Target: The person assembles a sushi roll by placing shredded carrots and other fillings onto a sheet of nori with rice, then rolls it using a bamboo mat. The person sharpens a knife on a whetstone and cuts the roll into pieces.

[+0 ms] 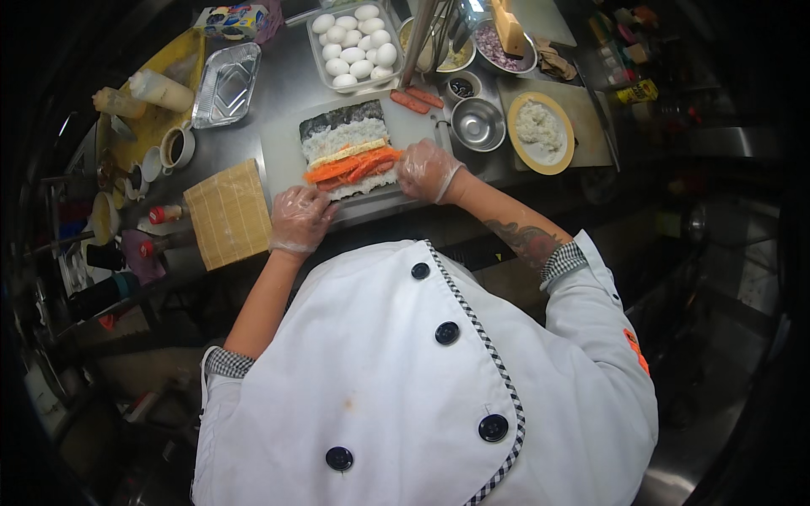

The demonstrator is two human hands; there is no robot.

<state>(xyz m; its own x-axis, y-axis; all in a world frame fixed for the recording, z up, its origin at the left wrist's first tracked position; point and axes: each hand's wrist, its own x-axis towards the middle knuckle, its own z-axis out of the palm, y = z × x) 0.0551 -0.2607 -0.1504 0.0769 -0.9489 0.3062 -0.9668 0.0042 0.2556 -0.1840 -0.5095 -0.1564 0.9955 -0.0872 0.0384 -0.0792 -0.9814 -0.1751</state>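
A nori sheet (pixel 345 119) spread with white rice (pixel 348 140) lies on a pale cutting board (pixel 285 136). Across the rice run a strip of yellow egg (pixel 350 152), shredded carrot (pixel 345 165) and reddish sausage strips (pixel 373 169). My left hand (pixel 302 218), in a clear plastic glove, is at the near left corner of the sheet, fingers curled. My right hand (pixel 427 169), gloved too, has its fingers bent at the right end of the fillings. The fingertips of both hands are partly hidden, so their hold on the sheet or fillings is unclear.
A bamboo rolling mat (pixel 229 214) lies left of the board. Beyond are a foil tray (pixel 226 85), a container of eggs (pixel 329 82) and sausage pieces (pixel 410 102). At right stand a steel bowl (pixel 478 124) and a yellow-rimmed plate (pixel 516 142) with rice. Squeeze bottles (pixel 161 90) lie far left.
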